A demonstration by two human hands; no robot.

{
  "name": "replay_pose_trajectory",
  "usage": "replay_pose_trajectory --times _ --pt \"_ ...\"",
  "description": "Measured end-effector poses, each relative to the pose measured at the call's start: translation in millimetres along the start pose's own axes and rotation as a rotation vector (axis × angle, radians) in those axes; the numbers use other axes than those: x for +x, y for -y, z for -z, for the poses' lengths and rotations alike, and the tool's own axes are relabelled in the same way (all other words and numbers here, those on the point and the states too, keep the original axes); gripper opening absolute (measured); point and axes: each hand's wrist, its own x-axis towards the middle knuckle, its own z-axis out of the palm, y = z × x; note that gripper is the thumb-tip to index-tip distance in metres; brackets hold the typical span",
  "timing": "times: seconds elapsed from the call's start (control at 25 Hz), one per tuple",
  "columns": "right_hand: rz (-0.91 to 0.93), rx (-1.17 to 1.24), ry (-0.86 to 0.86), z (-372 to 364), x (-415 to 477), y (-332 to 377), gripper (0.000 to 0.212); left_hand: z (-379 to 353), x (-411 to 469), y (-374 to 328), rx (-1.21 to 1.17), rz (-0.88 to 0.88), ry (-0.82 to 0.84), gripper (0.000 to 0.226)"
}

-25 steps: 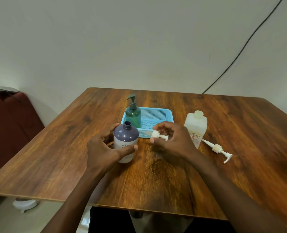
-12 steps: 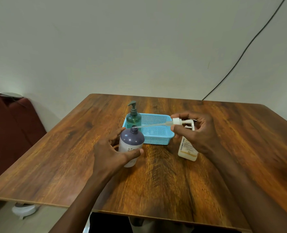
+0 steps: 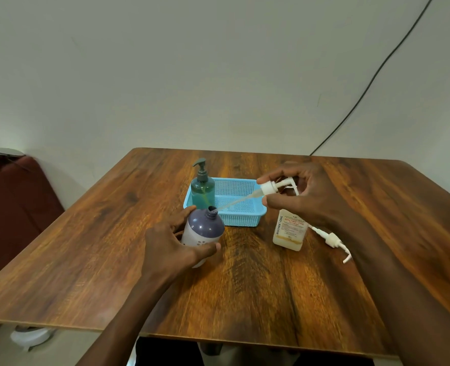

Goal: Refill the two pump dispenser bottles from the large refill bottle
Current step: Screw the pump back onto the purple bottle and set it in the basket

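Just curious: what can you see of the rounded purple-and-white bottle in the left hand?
The rounded plastic bottle, purple above and white below with small dots, stands on the wooden table before the blue mesh basket. Its short neck is uncapped. The left hand grips its side; the clear tube tip of the white pump in the right hand sits at its mouth.

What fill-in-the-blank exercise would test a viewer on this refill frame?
The left hand grips the purple bottle, whose neck is ____.
The right hand pinches a white pump head; its tube tip reaches the ____ bottle's neck.
The green pump bottle stands in a basket coloured ____.
The refill bottle stands ____ on the table.
Missing words: open; purple; blue; upright.
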Motion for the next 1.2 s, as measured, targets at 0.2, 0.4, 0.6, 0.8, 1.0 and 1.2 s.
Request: replay_pose_trajectory --times 0.2,0.4,0.6,0.8,1.0,1.2 --pt "0.000 -0.036 -0.002 2 1 5 0.030 -3 1 0 0.014 0.010 0.022 0.099" --pt "-0.016 -0.178 0.107 2 6 12 0.029 -8 -1 -11 0.001 -0.043 0.077 0.092" --pt "0.038 -0.330 0.250 -17 17 26 0.042 -18 3 -20 0.001 -0.084 0.108 0.092" --pt "0.029 -0.203 0.269 -25 21 27 0.036 -22 4 -34 -0.087 -0.101 0.083 0.090" --pt "-0.084 -0.109 0.194 -23 22 29 0.032 -28 3 -40 -0.101 -0.087 0.028 0.095" --pt "-0.185 -0.421 -0.171 -48 16 30 0.059 -32 11 -53 -0.098 -0.131 0.005 0.074"
